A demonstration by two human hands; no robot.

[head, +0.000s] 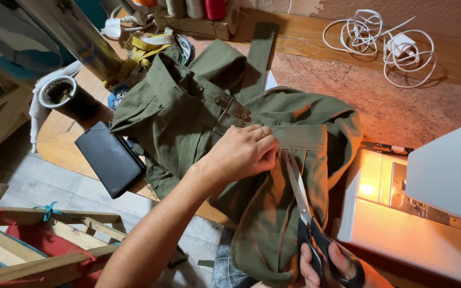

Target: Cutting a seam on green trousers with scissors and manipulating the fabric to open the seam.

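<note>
two hands: both mine, bare, working over an olive-green garment (230,138) on a wooden table (65,141).
far left: a wooden frame with red cloth (33,240) sits low beside the table, over a pale floor.
left of the garment: a round cup with dark contents (60,92) stands on the table, and a flat black case (110,158) lies just beside the garment's edge.
back left: a yellow measuring tape (142,45) lies bunched behind the collar, near a row of thread spools (193,8).
garment: spread across the middle of the table, buttoned front facing up, its lower part hanging off the near edge.
left hand (241,152): my arm comes up from the bottom left; the fingers are curled closed, pinching a fold of the green cloth near the waistband.
scissors (308,213): black handles, long silver blades pointing up, with the tips touching the cloth just beside my left fingertips.
right hand (329,266): at the bottom edge, partly cut off; fingers through the handle loops, gripping the scissors.
right: a white sewing machine (428,208) with its lamp glowing stands just beside the garment.
back right: a coiled white cable (385,45) lies well apart on the table.
</note>
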